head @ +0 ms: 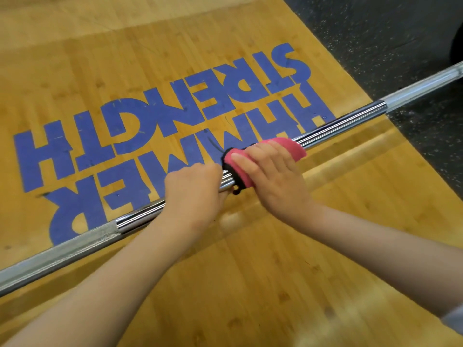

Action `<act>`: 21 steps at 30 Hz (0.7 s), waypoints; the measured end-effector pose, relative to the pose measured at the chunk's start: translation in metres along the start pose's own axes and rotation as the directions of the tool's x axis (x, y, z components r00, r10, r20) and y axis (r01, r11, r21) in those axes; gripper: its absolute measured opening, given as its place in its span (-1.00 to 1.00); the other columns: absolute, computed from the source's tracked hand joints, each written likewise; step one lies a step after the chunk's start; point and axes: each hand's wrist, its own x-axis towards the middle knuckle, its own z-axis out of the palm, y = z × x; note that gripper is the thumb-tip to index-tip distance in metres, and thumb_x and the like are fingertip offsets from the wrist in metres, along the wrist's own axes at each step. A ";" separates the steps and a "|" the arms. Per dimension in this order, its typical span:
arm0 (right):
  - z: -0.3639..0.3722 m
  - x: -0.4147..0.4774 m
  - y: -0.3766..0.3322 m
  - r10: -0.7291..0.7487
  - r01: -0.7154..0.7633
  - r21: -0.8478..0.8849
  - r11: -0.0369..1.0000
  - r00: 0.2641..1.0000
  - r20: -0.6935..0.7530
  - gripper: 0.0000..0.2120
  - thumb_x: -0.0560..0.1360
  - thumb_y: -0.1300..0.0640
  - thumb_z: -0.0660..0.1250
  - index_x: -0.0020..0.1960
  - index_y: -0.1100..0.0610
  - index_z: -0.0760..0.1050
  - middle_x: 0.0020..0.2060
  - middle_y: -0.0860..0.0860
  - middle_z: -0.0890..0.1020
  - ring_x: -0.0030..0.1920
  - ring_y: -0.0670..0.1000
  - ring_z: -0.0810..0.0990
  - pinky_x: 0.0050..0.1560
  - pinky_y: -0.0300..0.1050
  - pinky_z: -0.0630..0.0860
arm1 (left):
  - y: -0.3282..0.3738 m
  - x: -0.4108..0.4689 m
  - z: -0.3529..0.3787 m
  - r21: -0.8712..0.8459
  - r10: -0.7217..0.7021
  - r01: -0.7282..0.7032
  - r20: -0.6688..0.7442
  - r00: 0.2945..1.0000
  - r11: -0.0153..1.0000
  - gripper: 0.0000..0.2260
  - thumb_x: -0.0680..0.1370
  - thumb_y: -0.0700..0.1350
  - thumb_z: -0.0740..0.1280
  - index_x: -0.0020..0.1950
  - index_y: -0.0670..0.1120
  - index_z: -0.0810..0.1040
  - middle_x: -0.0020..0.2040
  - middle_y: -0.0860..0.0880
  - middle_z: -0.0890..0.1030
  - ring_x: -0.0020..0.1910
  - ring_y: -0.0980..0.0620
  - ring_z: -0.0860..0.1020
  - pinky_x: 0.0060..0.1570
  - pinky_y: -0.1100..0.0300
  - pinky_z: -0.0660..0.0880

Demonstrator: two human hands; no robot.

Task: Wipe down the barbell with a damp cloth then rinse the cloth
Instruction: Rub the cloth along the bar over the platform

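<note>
Fingers (213,172) of the left hand (193,194) curl round the bar (338,123); the right hand (273,176) presses a cloth (288,147) onto it.

From the left, we record the bar's rough gripping section (75,246) low at the edge, then its smooth shiny length rising toward the upper right. We find the left hand gripping the smooth part, knuckles up, just beside the cloth. The cloth is pink with a black edge and is folded over the bar. The right hand lies on top of it, its fingers nearly straight and close together across the bar; we cannot see the thumb. Beneath is a wooden floor (250,284) with large blue lettering (150,116); at the right the bar passes over black speckled flooring (375,33).
</note>
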 end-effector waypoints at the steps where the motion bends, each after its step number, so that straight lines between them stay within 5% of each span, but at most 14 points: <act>1: -0.003 -0.002 0.015 0.017 -0.017 -0.017 1.000 1.000 0.000 -0.57 0.55 0.32 0.19 0.39 0.13 0.29 0.18 0.10 0.42 0.21 0.16 0.42 0.39 0.05 0.22 | -0.002 0.005 -0.004 -0.051 0.018 -0.014 0.086 0.996 0.999 -0.68 0.54 0.23 0.26 -0.12 -0.02 0.40 -0.35 0.04 0.35 -0.31 -0.03 0.42 -0.45 0.22 0.16; 5: -0.015 -0.015 0.069 0.128 -0.126 -0.131 0.983 0.992 0.001 -0.55 0.53 0.34 0.26 0.37 0.13 0.28 0.15 0.13 0.42 0.19 0.19 0.42 0.35 0.02 0.23 | -0.016 0.031 -0.016 -0.410 0.159 0.095 0.542 0.825 0.907 -0.57 0.46 0.27 0.34 -0.15 -0.11 0.41 -0.39 0.00 0.49 -0.42 0.02 0.42 -0.30 0.17 0.35; 7: -0.020 -0.019 0.087 0.166 -0.159 -0.155 0.975 0.986 0.031 -0.59 0.56 0.31 0.22 0.38 0.13 0.27 0.18 0.16 0.45 0.23 0.21 0.42 0.36 0.08 0.25 | -0.023 0.040 -0.020 -0.516 0.228 0.222 0.671 0.706 0.828 -0.56 0.43 0.25 0.38 -0.10 -0.12 0.41 -0.46 0.04 0.49 -0.47 0.06 0.43 -0.17 0.13 0.41; 9: -0.020 -0.020 0.088 0.193 -0.184 -0.144 0.972 0.979 0.057 -0.61 0.58 0.30 0.18 0.39 0.15 0.26 0.22 0.20 0.46 0.28 0.24 0.40 0.40 0.13 0.22 | -0.026 0.039 -0.022 -0.555 0.267 0.267 0.698 0.664 0.788 -0.55 0.42 0.23 0.39 -0.10 -0.15 0.41 -0.50 0.07 0.48 -0.49 0.09 0.44 -0.09 0.10 0.43; 12: -0.016 -0.018 0.064 0.267 -0.259 -0.109 0.960 0.962 0.063 -0.55 0.52 0.35 0.20 0.38 0.18 0.26 0.25 0.22 0.45 0.33 0.24 0.32 0.47 0.20 0.10 | -0.015 0.023 -0.021 -0.437 0.111 0.150 0.515 0.850 0.887 -0.56 0.46 0.26 0.35 -0.13 -0.14 0.47 -0.40 0.04 0.58 -0.36 0.06 0.55 -0.19 0.11 0.45; 14: -0.012 -0.014 0.039 0.241 -0.239 -0.048 0.970 0.969 0.046 -0.53 0.50 0.36 0.20 0.39 0.18 0.26 0.26 0.20 0.40 0.35 0.24 0.29 0.49 0.18 0.03 | -0.002 0.005 -0.016 -0.181 -0.029 0.069 0.215 0.976 0.981 -0.62 0.50 0.24 0.30 -0.11 -0.09 0.43 -0.34 0.02 0.49 -0.31 -0.01 0.49 -0.35 0.18 0.32; 16: -0.005 -0.008 0.006 0.166 -0.167 0.035 0.985 0.986 0.030 -0.58 0.55 0.33 0.13 0.40 0.17 0.25 0.27 0.17 0.33 0.35 0.23 0.28 0.50 0.15 0.00 | 0.006 -0.008 -0.004 -0.009 -0.028 0.028 -0.028 0.999 1.000 -0.70 0.49 0.09 0.38 -0.18 -0.06 0.33 -0.45 0.05 0.26 -0.48 0.01 0.26 -0.44 0.21 0.03; 18: 0.002 -0.004 -0.025 0.103 -0.105 0.074 0.992 0.994 0.029 -0.52 0.52 0.36 0.19 0.41 0.19 0.22 0.28 0.17 0.30 0.35 0.23 0.28 0.50 0.14 0.03 | 0.008 -0.010 -0.006 -0.023 -0.021 0.020 -0.055 0.998 1.000 -0.70 0.36 -0.16 0.45 -0.28 -0.06 0.29 -0.52 0.07 0.12 -0.56 0.06 0.06 -0.43 0.22 -0.08; 21: 0.005 -0.001 -0.031 0.041 -0.044 0.063 0.997 0.998 0.037 -0.42 0.44 0.40 0.26 0.42 0.21 0.22 0.31 0.17 0.30 0.36 0.21 0.30 0.49 0.13 0.10 | 0.007 -0.003 0.001 0.020 -0.027 0.029 -0.090 0.996 0.999 -0.86 0.48 -0.19 0.27 -0.17 -0.06 0.30 -0.45 0.04 0.23 -0.49 -0.01 0.23 -0.49 0.21 0.05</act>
